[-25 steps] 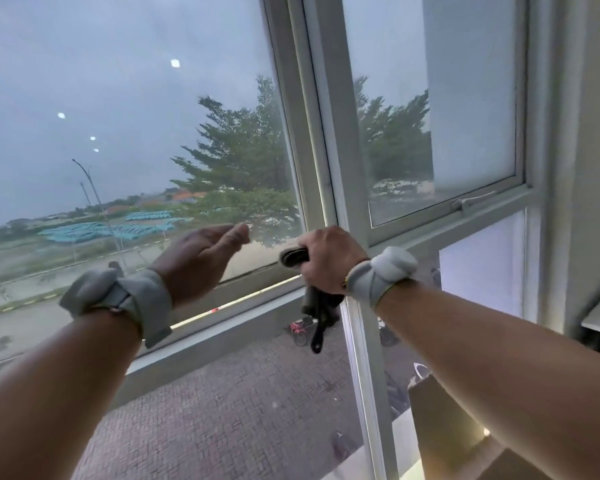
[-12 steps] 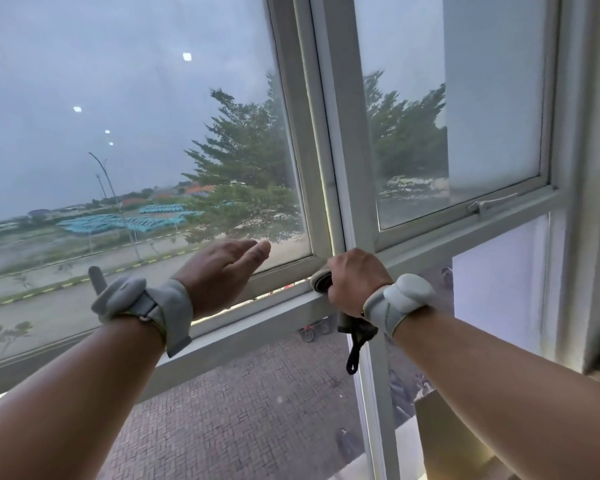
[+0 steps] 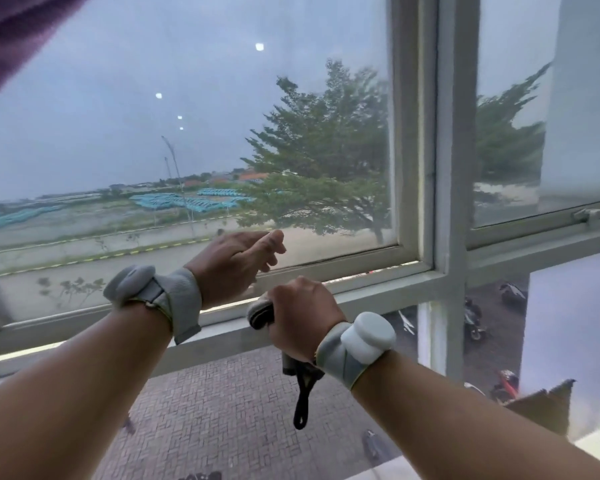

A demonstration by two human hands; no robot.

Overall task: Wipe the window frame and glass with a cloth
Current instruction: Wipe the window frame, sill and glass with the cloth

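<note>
Beyond the window glass [image 3: 187, 133] lie a grey sky, a broad tree, a road and, below, brick paving with parked motorbikes. White window frame [image 3: 447, 168] bars cross the view: an upright post right of centre and a horizontal rail [image 3: 378, 292] running beneath the large left pane. The right hand [image 3: 303, 315] is curled round a folded dark cloth [image 3: 260, 311], holding it against that rail; the cloth's grey edge pokes out left of the fist and a black loop hangs below the wrist. How the fingers lie underneath is hidden. The left hand [image 3: 232, 265] hovers in front of the lower glass, fingers loosely bent, holding nothing. Both wrists wear grey bands. Something purple, blurred, cuts the top left corner.
</note>
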